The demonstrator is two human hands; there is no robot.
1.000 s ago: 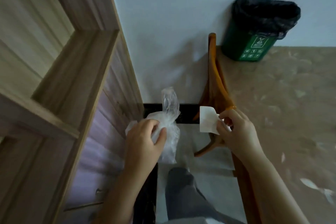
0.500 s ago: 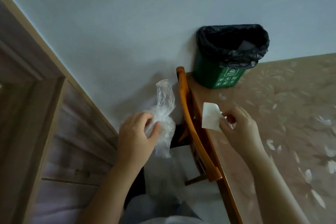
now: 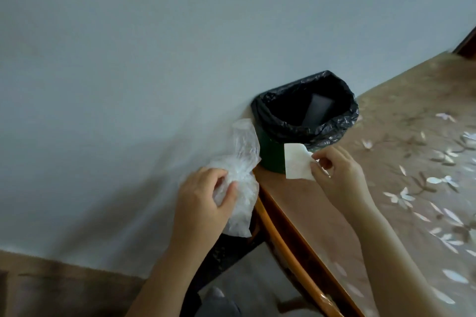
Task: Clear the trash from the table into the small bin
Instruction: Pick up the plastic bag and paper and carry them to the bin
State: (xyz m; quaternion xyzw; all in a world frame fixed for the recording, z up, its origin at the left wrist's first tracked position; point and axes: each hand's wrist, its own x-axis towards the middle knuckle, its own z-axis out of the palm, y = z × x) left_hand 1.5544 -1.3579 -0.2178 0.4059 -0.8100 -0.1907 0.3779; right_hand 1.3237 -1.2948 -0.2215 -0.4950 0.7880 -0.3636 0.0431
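Note:
A small green bin point(image 3: 273, 154) lined with a black bag point(image 3: 332, 126) stands on the table's far corner against the wall. My left hand point(image 3: 203, 203) is shut on a crumpled clear plastic bag point(image 3: 242, 162), held just left of the table corner and below the bin. My right hand point(image 3: 337, 172) pinches a white scrap of paper point(image 3: 296, 162) by its right edge, in front of the bin's lower wall. Something dark and flat lies inside the bin.
The table point(image 3: 401, 162) has a brown cloth with a pale flower pattern and an orange wooden edge point(image 3: 288, 247). A plain pale wall point(image 3: 154, 59) stands behind the bin. Wooden furniture point(image 3: 51, 288) shows at the lower left.
The view has swung right and up, so the bin looks nearer and more central. Both hands, still holding the plastic bag and the paper, are now closer to the bin.

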